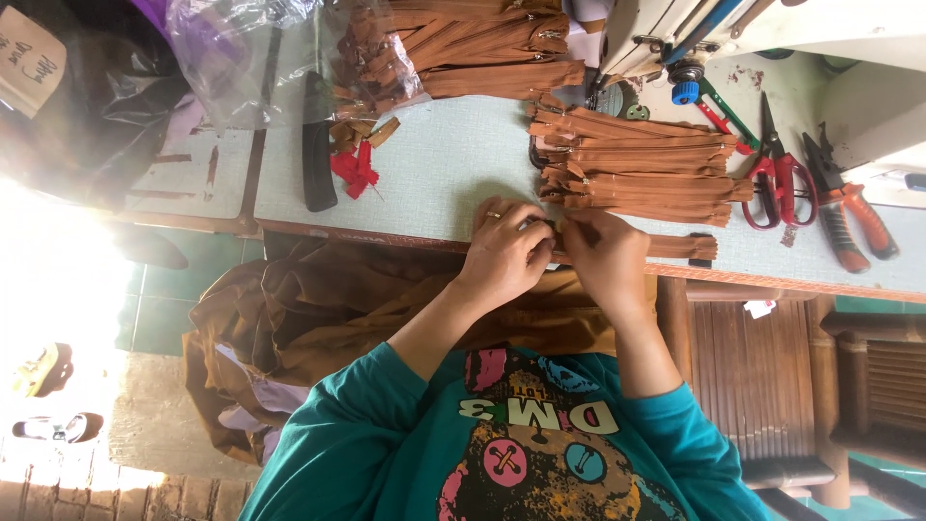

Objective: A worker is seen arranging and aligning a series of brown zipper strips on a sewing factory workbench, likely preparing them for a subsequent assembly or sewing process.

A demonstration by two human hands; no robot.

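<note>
Two hands, the left hand and the right hand, meet fingertip to fingertip at the near edge of the table, both pinched shut on one brown zipper, whose long axis runs along that edge away from the right hand. Just beyond the zipper lies a stack of brown zippers; past its far end rest red scissors and orange pliers, well clear of both hands.
</note>
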